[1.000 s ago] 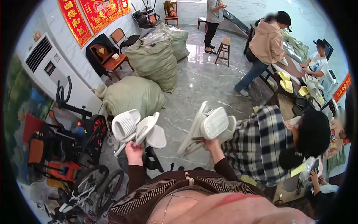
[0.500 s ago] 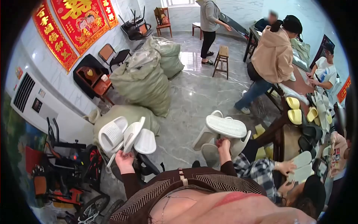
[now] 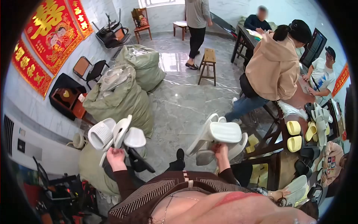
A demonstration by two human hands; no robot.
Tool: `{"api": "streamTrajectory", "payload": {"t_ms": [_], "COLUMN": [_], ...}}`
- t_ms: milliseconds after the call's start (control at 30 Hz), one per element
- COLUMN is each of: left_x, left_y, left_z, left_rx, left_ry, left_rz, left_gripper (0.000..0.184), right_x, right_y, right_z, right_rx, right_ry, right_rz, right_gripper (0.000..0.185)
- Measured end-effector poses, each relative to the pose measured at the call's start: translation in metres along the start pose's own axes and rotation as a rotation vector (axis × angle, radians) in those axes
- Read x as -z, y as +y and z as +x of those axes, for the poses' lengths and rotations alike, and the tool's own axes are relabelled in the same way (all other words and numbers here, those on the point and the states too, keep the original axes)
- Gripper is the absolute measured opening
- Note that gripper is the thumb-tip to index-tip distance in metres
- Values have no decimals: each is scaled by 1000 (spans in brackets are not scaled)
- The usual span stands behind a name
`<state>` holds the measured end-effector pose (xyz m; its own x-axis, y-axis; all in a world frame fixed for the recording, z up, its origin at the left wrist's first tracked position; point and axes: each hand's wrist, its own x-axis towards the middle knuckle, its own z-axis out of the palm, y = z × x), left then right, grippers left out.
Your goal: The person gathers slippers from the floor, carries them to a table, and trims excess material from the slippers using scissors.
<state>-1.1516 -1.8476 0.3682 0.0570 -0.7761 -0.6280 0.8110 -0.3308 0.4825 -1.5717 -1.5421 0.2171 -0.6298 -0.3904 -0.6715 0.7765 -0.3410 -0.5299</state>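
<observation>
Marble floor (image 3: 177,106): grey, shiny, runs through the middle of the room with white veins all over it.
Work table (image 3: 288,168): off to the right, wooden, pretty loaded with yellow, pale and black slippers.
Green sacks (image 3: 128,108): big slouchy ones on the left, the two upright ones stuffed with stuff in clear plastic.
Tan hoodie person (image 3: 270,69): leaning in over the table side, jeans, dark cap, back mostly to the camera.
Wooden stool (image 3: 209,61): standing upright on open floor near the far end, nobody sitting on it.
Right-side white slippers (image 3: 225,131): a bunch of at least three, held out in midair over the floor, one lying flat on top and others tipped on edge around it.
Left-side white slippers (image 3: 101,133): also at least three, fanned out in midair, ribbed strap showing on one. From this angle they overlap the sacks, can't tell if they touch.
Yellow slippers (image 3: 294,127): a pair side by side near the table edge.
Black slipper (image 3: 138,160): just beside the left hand, honestly can't tell if it's held or on a foot.
Right hand (image 3: 221,151): closed around its bunch from below, fingers partly hidden.
Left hand (image 3: 116,158): fingers curled in tight, gripping its bunch at the lower ends.
</observation>
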Motion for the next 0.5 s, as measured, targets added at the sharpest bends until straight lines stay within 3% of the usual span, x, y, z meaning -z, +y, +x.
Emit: {"api": "streamTrajectory", "payload": {"t_ms": [100, 367, 500], "left_x": [-72, -264, -329], "left_y": [-33, -145, -191], "left_z": [44, 132, 172], "left_rx": [89, 249, 340], "left_ry": [-55, -190, -172], "left_rz": [12, 105, 157], "left_gripper": [28, 27, 22], "right_x": [-40, -148, -188], "right_y": [-25, -91, -124], "right_z": [36, 115, 158], "right_rx": [108, 312, 300], "right_ry": [113, -2, 63], "right_rz": [27, -100, -174], "right_gripper": [23, 26, 29]}}
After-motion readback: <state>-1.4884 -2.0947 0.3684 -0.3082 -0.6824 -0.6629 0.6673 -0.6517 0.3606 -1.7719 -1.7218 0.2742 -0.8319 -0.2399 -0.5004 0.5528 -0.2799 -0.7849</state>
